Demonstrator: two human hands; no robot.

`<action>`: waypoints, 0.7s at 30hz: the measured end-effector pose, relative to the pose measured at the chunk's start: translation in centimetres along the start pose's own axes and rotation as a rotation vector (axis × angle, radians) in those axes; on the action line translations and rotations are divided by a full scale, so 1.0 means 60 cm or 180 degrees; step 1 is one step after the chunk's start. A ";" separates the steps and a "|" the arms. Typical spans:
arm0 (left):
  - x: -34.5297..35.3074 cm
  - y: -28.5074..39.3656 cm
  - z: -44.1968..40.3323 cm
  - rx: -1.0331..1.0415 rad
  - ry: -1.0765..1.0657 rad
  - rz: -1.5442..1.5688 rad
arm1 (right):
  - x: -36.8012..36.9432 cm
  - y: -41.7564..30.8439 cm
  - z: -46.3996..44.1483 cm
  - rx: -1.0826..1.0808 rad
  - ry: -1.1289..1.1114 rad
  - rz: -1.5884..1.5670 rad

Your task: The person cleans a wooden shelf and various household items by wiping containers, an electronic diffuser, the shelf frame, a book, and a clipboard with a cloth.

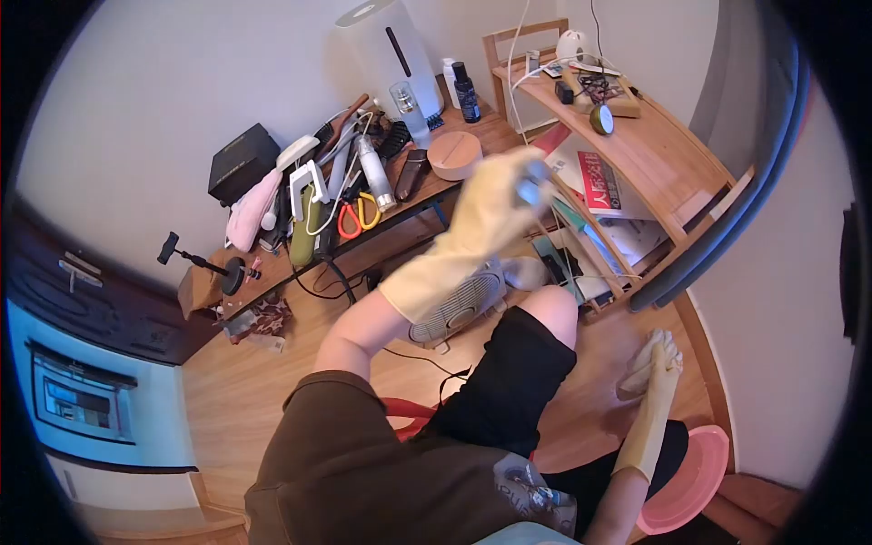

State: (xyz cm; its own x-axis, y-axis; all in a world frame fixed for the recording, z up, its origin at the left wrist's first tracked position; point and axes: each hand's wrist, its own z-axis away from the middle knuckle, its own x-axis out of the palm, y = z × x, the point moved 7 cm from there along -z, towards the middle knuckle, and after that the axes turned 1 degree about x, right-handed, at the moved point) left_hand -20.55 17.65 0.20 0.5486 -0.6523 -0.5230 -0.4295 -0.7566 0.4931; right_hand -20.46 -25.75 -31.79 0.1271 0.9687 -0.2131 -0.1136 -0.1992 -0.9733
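Left hand in cream rubber glove (495, 204) is clamped around a partly hidden blue-grey object (529, 191), raised before the tan wooden shelf unit (668, 173), cream-gloved right hand (666, 359) low, grip can't tell; seemingly mid-handling, next move calls for steady hold.

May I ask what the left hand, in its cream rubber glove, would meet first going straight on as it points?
Probably the light-brown, tiered wooden shelf unit, near its upper edge; the left hand points towards it, though depth is unclear.
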 end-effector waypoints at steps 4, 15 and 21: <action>-0.116 -0.140 0.009 -0.0075 0.0575 -0.1209 | 0.012 0.013 0.001 -0.0022 -0.0101 -0.0128; -0.187 -0.325 0.008 -0.0312 -0.0463 -0.2123 | 0.012 0.023 0.016 0.0099 0.0047 -0.0014; -0.177 -0.355 0.006 -0.0450 -0.0574 -0.2150 | 0.004 0.051 0.016 0.0162 0.0075 -0.0044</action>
State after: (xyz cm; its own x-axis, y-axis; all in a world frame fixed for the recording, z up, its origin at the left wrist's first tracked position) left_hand -17.50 40.67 -5.02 0.5296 -0.0498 -0.8468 0.0662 -0.9928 0.0998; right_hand -21.75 -25.98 -34.74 0.1522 0.9674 -0.2023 -0.1617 -0.1775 -0.9707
